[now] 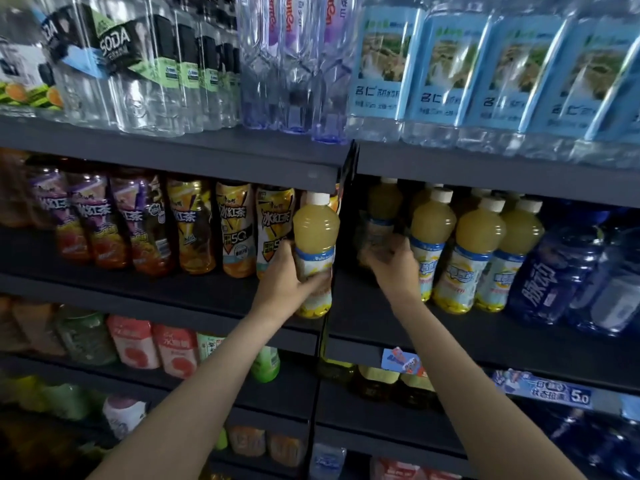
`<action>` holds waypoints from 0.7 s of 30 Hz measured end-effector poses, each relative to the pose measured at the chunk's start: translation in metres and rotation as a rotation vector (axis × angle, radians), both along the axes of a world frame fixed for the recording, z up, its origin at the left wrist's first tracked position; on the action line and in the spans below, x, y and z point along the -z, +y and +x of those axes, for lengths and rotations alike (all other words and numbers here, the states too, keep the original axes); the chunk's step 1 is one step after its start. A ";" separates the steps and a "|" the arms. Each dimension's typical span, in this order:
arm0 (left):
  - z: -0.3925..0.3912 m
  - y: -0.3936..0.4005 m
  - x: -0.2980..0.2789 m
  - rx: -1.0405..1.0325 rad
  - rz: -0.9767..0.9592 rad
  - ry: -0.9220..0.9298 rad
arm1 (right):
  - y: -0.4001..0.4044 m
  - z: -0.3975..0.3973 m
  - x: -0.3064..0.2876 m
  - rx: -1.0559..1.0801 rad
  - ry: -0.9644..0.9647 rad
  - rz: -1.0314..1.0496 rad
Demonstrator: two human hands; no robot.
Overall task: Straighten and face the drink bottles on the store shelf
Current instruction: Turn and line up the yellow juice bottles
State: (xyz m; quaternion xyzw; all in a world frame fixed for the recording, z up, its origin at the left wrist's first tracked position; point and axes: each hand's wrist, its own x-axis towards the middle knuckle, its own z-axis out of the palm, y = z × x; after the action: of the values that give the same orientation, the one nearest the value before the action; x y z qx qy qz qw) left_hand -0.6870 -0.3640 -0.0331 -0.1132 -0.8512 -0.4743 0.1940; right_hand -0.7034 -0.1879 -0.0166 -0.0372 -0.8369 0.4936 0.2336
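Observation:
My left hand (289, 277) grips a yellow juice bottle (316, 233) with a white cap and holds it upright in front of the divider between two shelf bays. My right hand (393, 263) reaches into the right bay and grips a second juice bottle (381, 209) set deeper on the middle shelf; that bottle is blurred and partly hidden by my fingers. Three matching juice bottles (478, 244) stand in a row just right of my right hand, labels forward.
Iced tea bottles (235, 226) line the middle shelf's left bay. Blue bottles (561, 271) stand at the far right. Water and soda bottles (446, 74) fill the top shelf. Lower shelves hold more drinks, and a price tag (543, 389) hangs on a shelf edge.

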 end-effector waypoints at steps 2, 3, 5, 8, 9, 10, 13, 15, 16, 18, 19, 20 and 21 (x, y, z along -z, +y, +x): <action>0.001 -0.002 0.002 0.009 -0.007 0.006 | 0.006 -0.015 0.005 0.070 -0.060 0.086; 0.002 -0.002 0.002 0.009 -0.013 0.013 | 0.005 -0.022 0.008 0.083 -0.070 0.113; 0.002 -0.002 0.002 0.003 -0.022 0.031 | 0.002 -0.039 0.009 0.113 -0.072 0.137; 0.001 -0.002 0.001 0.010 -0.015 0.017 | -0.001 -0.062 0.008 0.143 -0.117 0.094; 0.001 -0.002 0.001 0.013 -0.004 0.002 | -0.002 -0.069 0.009 0.153 -0.143 0.077; 0.001 -0.002 0.001 0.015 0.004 -0.009 | -0.004 -0.074 0.010 0.166 -0.164 0.066; 0.002 -0.003 0.000 0.013 0.005 -0.019 | -0.011 -0.082 0.016 0.223 -0.135 0.079; 0.003 -0.004 -0.001 -0.006 -0.009 -0.020 | -0.017 -0.077 0.019 0.233 -0.102 0.094; 0.003 -0.004 0.000 -0.014 -0.016 -0.020 | -0.020 -0.070 0.020 0.225 -0.098 0.093; 0.004 -0.004 -0.001 -0.016 -0.030 -0.022 | -0.024 -0.054 0.023 0.174 -0.077 0.102; 0.004 -0.005 -0.001 -0.015 -0.037 -0.029 | -0.023 -0.045 0.024 0.135 -0.056 0.112; 0.004 -0.005 0.000 -0.015 -0.042 -0.039 | -0.021 -0.035 0.024 0.091 -0.039 0.125; 0.004 -0.006 -0.001 -0.013 -0.047 -0.043 | -0.017 -0.026 0.024 0.047 -0.031 0.139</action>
State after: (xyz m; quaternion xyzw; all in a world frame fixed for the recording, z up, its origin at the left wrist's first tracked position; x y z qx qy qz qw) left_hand -0.6828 -0.3695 -0.0321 -0.1018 -0.8669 -0.4552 0.1760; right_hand -0.7298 -0.2053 -0.0405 -0.0482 -0.8716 0.4280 0.2343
